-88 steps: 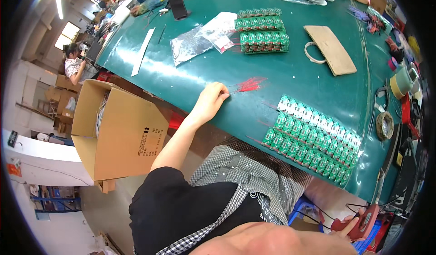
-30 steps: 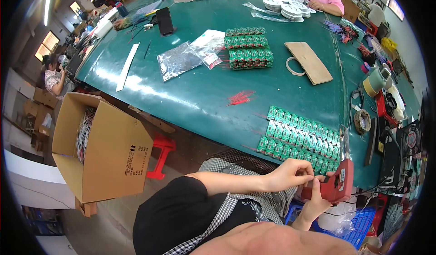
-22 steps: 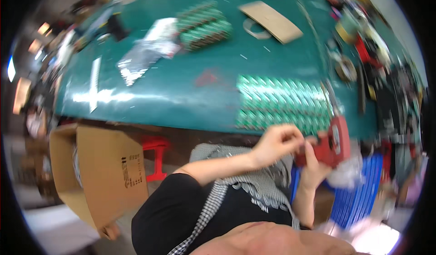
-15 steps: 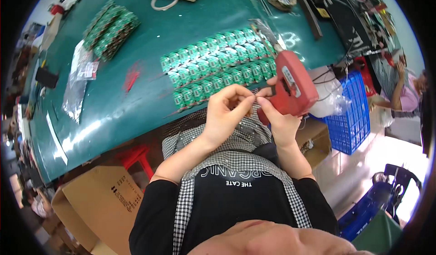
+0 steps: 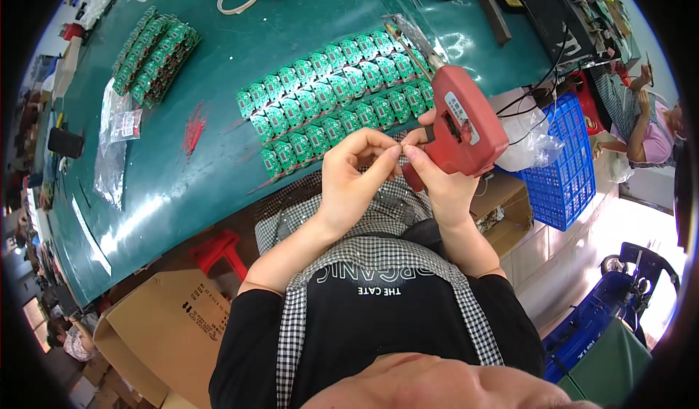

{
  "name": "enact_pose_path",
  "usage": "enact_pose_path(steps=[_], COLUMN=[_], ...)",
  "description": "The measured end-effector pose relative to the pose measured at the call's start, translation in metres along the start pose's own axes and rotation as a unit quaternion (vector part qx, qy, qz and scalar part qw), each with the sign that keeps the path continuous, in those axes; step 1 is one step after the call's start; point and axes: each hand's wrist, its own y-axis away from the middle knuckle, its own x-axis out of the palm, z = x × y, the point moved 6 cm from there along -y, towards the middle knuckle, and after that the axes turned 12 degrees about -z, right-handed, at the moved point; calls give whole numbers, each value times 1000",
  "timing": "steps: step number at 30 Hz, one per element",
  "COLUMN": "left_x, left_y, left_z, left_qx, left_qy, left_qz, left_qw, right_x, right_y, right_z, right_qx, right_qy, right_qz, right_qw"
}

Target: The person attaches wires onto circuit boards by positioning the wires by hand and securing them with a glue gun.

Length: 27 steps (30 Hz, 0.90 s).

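Head view shows the right hand (image 5: 444, 183) wrapped around a red plastic pistol-shaped tagging gun (image 5: 460, 128), held near the body, just right of rows of small green circuit boards (image 5: 331, 99) on the green table (image 5: 218, 190). Left hand (image 5: 357, 172) fingertips pinch together at the gun's near end.

The person wears a black short-sleeved T-shirt (image 5: 378, 329) with white lettering across the chest, under a black-and-white checked pinafore (image 5: 364, 252) with straps. Both forearms are bare.
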Motion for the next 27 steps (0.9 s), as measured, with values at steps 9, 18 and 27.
enact_pose_path(steps=[9,18,27], left_x=[0,6,26], left_y=[0,-1,-11], left_z=[-2,0,-10], left_qx=[28,58,182], left_qy=[-13,-85,-217], left_qz=[-20,-4,31], left_qw=[999,995,959], right_x=[-1,-8,-27], right_y=[-1,0,-3], right_z=[-5,-8,-6], right_qx=[3,17,33], right_qy=[-13,-27,-17], right_qz=[-15,-33,-47], right_qw=[1000,999,998])
